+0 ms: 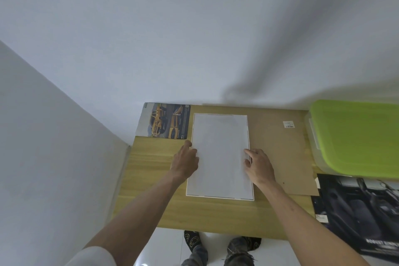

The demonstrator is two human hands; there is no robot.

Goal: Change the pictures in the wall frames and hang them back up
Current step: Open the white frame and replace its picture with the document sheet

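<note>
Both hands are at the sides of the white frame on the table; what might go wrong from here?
1. The brown backing board overhangs the table edge on the right; a nudge from the right hand may tip it.
2. The left hand holds the white sheet only at its edge; it might shift askew in the frame.

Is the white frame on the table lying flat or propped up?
Flat: the white frame lies on the wooden table, all four edges down.

Single head camera, looking steeply down from above.

It faces forward onto the desk (151, 157) close below, wall beyond the fingers (248, 153), the person's feet (194, 242) on the floor nearer than the fingers; wide-angle bending at edges.
</note>
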